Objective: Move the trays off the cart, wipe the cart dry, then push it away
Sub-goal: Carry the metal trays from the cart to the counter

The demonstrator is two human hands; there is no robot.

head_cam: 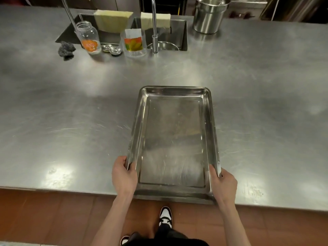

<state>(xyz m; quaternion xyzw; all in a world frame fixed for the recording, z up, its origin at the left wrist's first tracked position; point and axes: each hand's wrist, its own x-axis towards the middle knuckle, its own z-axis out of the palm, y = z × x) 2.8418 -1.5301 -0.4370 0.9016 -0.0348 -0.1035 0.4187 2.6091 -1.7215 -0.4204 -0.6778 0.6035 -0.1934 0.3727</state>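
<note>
A rectangular stainless steel tray lies lengthwise over the steel counter, its near end overhanging the counter's front edge. My left hand grips the tray's left rim near the near corner. My right hand grips the right rim opposite it. The tray is empty and shiny. No cart is in view.
At the back a double sink has two yellow cloths draped over it and a faucet. Two clear jars, a dark scrubber and a steel pot stand nearby. Brown floor tiles lie below.
</note>
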